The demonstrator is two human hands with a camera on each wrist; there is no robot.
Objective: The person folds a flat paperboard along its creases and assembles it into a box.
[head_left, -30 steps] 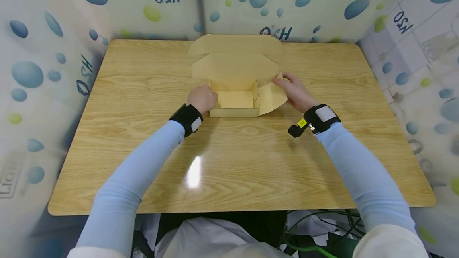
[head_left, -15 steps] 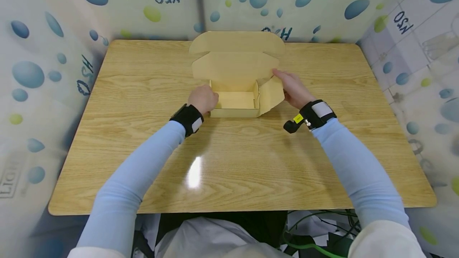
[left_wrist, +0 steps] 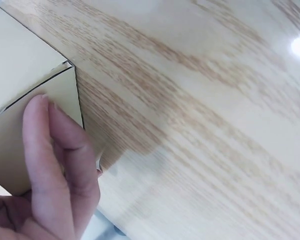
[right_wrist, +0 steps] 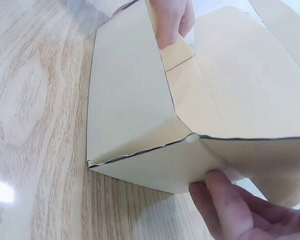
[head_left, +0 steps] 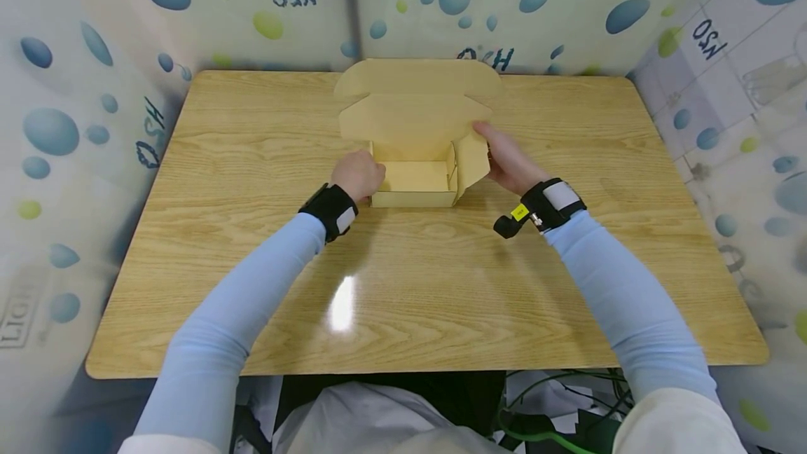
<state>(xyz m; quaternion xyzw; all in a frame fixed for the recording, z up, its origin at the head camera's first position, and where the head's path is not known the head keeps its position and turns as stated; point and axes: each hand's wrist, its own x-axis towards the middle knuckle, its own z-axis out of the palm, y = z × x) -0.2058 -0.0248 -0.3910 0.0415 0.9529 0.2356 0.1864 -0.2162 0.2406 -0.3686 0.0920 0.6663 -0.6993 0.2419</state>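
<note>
In the head view a tan cardboard box (head_left: 414, 199) stands open on the table, its lid (head_left: 416, 114) raised at the back. My left hand (head_left: 357, 174) grips the left wall, with fingers (left_wrist: 37, 130) lying against the outside in the left wrist view. My right hand (head_left: 513, 160) holds the right side flap (head_left: 473, 157) near its far upper corner. That flap leans outward, tilted steeply upward beside the box. The right wrist view shows right fingertips (right_wrist: 215, 180) against the flap's outer face; the thumb is hidden there.
The box sits toward the back of a wooden table (head_left: 416, 300). Behind and beside it stand patterned curtain-like walls (head_left: 410, 12). Below the near table edge lie green and black cables (head_left: 542, 434). Each wrist wears a black strap (head_left: 329, 211).
My right hand has shifted left and folded the right flap upward toward the box. My left hand has stayed at the left wall. The lid rocked slightly.
</note>
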